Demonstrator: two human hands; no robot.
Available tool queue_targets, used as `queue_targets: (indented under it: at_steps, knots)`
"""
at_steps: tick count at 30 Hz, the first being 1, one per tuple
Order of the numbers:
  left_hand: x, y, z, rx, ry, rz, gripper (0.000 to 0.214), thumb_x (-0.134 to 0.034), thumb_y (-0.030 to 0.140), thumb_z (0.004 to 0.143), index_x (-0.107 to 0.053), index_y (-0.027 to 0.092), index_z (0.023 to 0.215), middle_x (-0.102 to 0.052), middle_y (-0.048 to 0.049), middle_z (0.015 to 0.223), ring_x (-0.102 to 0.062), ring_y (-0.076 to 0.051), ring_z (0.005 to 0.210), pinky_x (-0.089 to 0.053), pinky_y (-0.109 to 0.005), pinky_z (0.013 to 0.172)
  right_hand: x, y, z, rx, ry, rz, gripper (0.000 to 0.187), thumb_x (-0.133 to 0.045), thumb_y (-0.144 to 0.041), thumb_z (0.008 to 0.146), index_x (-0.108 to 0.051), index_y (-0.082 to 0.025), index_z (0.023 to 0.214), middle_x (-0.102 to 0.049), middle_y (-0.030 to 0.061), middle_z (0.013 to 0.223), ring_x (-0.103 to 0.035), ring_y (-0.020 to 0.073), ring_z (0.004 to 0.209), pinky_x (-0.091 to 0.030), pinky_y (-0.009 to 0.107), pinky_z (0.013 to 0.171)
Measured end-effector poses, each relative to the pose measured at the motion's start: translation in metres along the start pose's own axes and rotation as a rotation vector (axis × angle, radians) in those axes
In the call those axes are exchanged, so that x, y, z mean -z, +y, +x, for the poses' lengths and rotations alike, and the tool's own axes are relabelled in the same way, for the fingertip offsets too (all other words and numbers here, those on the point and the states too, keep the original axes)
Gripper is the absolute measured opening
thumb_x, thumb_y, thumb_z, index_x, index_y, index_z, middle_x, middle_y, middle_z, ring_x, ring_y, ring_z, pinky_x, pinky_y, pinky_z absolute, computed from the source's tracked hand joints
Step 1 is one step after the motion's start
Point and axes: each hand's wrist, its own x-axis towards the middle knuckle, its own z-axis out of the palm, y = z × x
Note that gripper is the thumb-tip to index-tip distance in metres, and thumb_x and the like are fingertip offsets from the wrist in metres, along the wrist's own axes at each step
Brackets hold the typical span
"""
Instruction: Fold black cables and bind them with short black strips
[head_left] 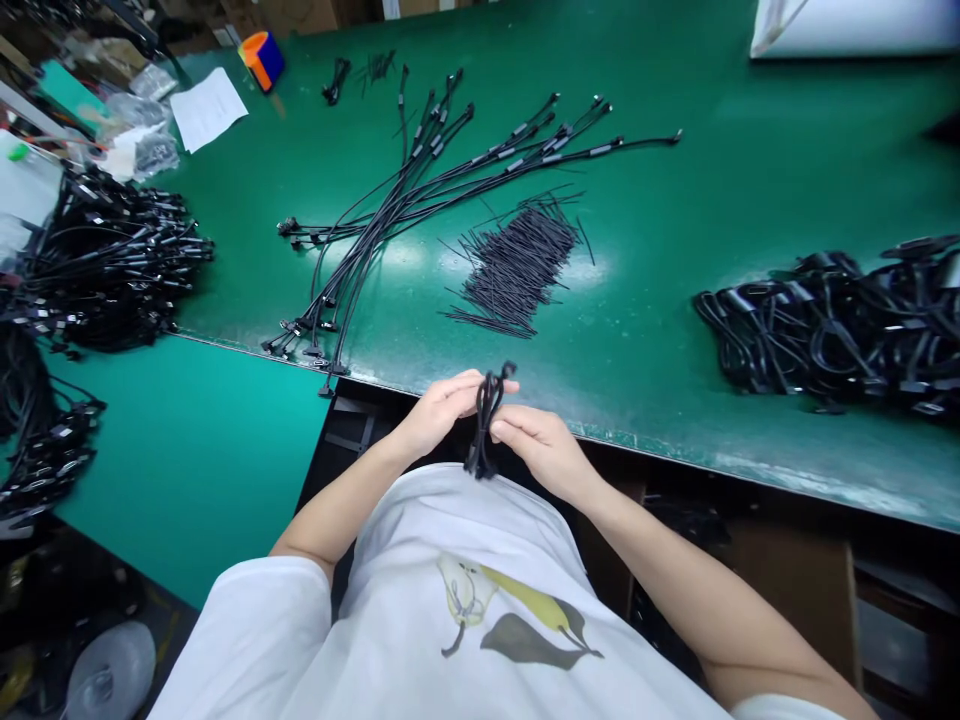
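My left hand (439,412) and my right hand (541,448) meet just below the near edge of the green table (675,330). Between them they pinch a coiled black cable (486,420), folded into a short upright bundle with its loops hanging down. Both hands have their fingers closed round it. On the table ahead lies a pile of short black ties (517,265). Left of it, several straight black cables (420,180) with connectors fan out.
A heap of bundled black cables (832,325) lies at the right. More black cables (105,265) are piled at the left, over a lower green surface (195,460). White paper (208,108) and an orange-blue cup (262,58) sit far left.
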Motion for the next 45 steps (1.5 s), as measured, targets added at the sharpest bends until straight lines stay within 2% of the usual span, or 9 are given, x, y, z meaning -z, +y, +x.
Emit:
queue_targets:
  at_steps: [3,6,14,18,26,34,38,42,45]
  knots:
    - [-0.004,0.019,-0.013,-0.159,-0.183,0.158,0.033,-0.049,0.035,0.093,-0.078,0.019,0.099,-0.059,-0.0054,0.087,-0.056,-0.014,0.081,-0.046,-0.028,0.081,0.006,0.011,0.007,-0.062,0.040,0.009,0.043,-0.053,-0.052,0.090,-0.053,-0.018,0.063,-0.051,-0.0003,0.062,-0.046,0.0122,0.061,-0.035,0.025,0.059]
    - [-0.016,0.011,-0.021,-0.088,-0.333,0.283,0.033,-0.049,0.033,0.093,-0.077,0.018,0.103,-0.060,-0.0056,0.087,-0.057,-0.014,0.081,-0.046,-0.027,0.080,0.019,0.013,0.011,-0.091,0.165,0.011,0.040,-0.053,-0.051,0.090,-0.050,-0.019,0.065,-0.043,-0.0026,0.059,-0.038,0.0113,0.057,-0.031,0.025,0.055]
    - [-0.001,-0.035,0.001,0.305,-0.077,-0.121,0.070,-0.022,0.064,0.096,-0.071,0.014,0.104,-0.058,-0.0052,0.080,-0.049,-0.013,0.070,-0.044,-0.026,0.065,0.014,-0.013,0.002,0.141,0.106,-0.306,0.036,-0.045,-0.040,0.096,-0.057,-0.018,0.070,-0.057,0.0016,0.068,-0.050,0.0132,0.064,-0.036,0.026,0.062]
    - [0.008,-0.008,0.003,0.067,-0.071,0.056,0.047,-0.054,0.053,0.091,-0.066,0.019,0.120,-0.061,-0.0076,0.099,-0.055,-0.015,0.083,-0.048,-0.029,0.078,0.013,-0.005,0.006,0.033,0.032,-0.144,0.042,-0.050,-0.050,0.093,-0.056,-0.018,0.068,-0.056,0.0008,0.066,-0.048,0.0129,0.063,-0.036,0.026,0.062]
    - [-0.011,0.003,-0.012,-0.469,-0.140,0.632,0.037,-0.042,0.010,0.088,-0.072,0.021,0.106,-0.061,-0.0066,0.091,-0.055,-0.016,0.088,-0.049,-0.033,0.084,0.013,0.016,0.010,-0.223,-0.006,0.195,0.048,-0.056,-0.062,0.086,-0.052,-0.018,0.067,-0.040,-0.0042,0.057,-0.032,0.0085,0.051,-0.024,0.023,0.048]
    - [-0.016,-0.027,-0.004,-0.235,0.047,0.257,0.016,-0.053,0.027,0.092,-0.062,0.019,0.103,-0.058,-0.0097,0.109,-0.057,-0.019,0.107,-0.048,-0.036,0.097,0.011,0.008,0.015,0.227,0.326,-0.524,0.034,-0.039,-0.035,0.101,-0.057,-0.019,0.077,-0.056,0.0047,0.079,-0.051,0.0156,0.074,-0.038,0.028,0.069]
    - [-0.022,-0.044,0.007,0.008,0.211,-0.197,0.038,-0.060,0.049,0.088,-0.048,0.022,0.111,-0.057,-0.0065,0.108,-0.059,-0.017,0.107,-0.046,-0.039,0.102,0.004,0.021,0.019,0.293,0.381,-0.976,0.029,-0.038,-0.031,0.101,-0.062,-0.018,0.092,-0.061,0.0103,0.093,-0.051,0.0189,0.080,-0.038,0.030,0.070]
    - [-0.018,-0.041,0.018,0.183,0.239,-0.382,0.062,-0.063,0.057,0.083,-0.040,0.026,0.131,-0.060,-0.0065,0.115,-0.063,-0.017,0.103,-0.048,-0.040,0.101,0.002,0.039,0.027,0.370,0.377,-1.162,0.026,-0.042,-0.035,0.100,-0.060,-0.016,0.098,-0.061,0.0127,0.097,-0.050,0.0224,0.084,-0.039,0.034,0.075]
    - [-0.011,-0.034,0.026,0.184,0.175,-0.334,0.054,-0.065,0.060,0.081,-0.057,0.019,0.115,-0.062,-0.0089,0.116,-0.064,-0.019,0.104,-0.048,-0.038,0.101,0.002,0.049,0.030,0.448,0.427,-1.127,0.022,-0.045,-0.033,0.099,-0.058,-0.016,0.101,-0.060,0.0133,0.098,-0.051,0.0249,0.094,-0.041,0.037,0.083]
